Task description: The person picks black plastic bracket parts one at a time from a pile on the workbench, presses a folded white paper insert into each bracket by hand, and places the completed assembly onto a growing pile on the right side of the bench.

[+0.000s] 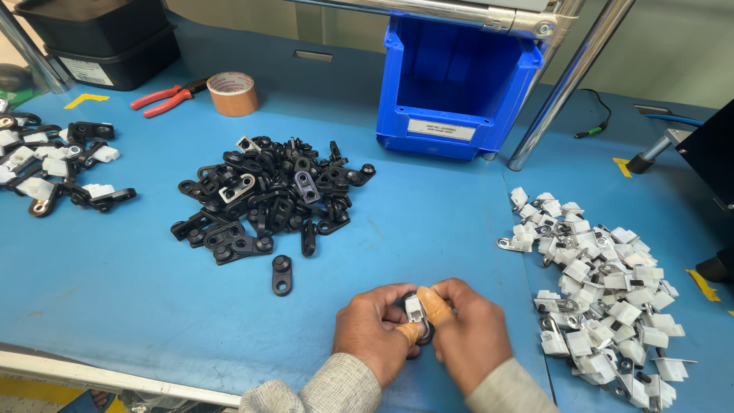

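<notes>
Hands: left hand point(372, 330) and right hand point(464, 329) are meeting at the table's near edge — both pinching one small piece.
Held piece: black link point(425, 330) with a white clip point(414, 308) is sitting between the thumbs.
Thumbs: orange finger cots are covering both tips.
Left of hands: black links pile point(271, 195) is lying on the blue table point(115, 268) — one stray link point(281, 274) nearest.
Right: white clips pile point(604, 294) is spreading out.
</notes>
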